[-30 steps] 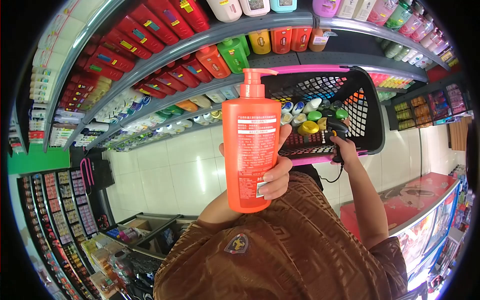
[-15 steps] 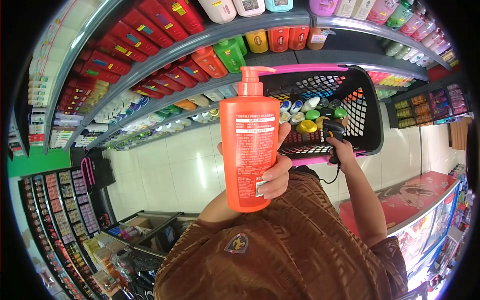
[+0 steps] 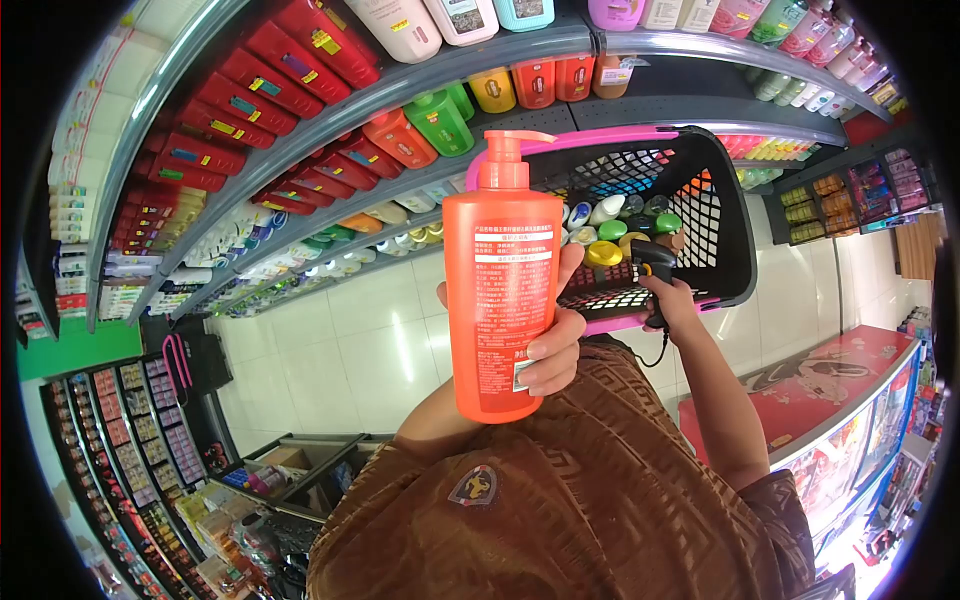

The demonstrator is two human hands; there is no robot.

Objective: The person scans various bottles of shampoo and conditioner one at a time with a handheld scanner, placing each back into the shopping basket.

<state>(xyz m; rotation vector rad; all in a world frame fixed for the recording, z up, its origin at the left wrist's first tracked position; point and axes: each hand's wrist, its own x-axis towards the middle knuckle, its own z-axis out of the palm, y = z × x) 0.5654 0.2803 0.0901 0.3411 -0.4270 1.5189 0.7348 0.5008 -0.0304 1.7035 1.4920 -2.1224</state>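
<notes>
An orange-red pump bottle (image 3: 503,290) stands upright close before the camera, its back label with small print facing me. My left hand (image 3: 556,350) is wrapped round it, fingers on the right side and thumb partly hidden behind. Farther right, my right hand (image 3: 670,303) grips a black handheld scanner (image 3: 654,262) with a thin cable hanging down. The scanner is over the near side of a black basket (image 3: 745,230) with a pink rim. Inside the basket are several bottles with white, green and yellow caps (image 3: 603,253).
Shelves of bottles (image 3: 300,50) curve across the top and left. A red-topped display case (image 3: 800,385) stands at the right. Racks of small packets (image 3: 125,430) and an open-topped bin (image 3: 300,460) are at the lower left, with pale floor tiles (image 3: 340,350) between.
The shelves and basket have shifted slightly left in view. My right hand and the scanner have moved slightly left too. The bottle in my left hand has barely moved.
</notes>
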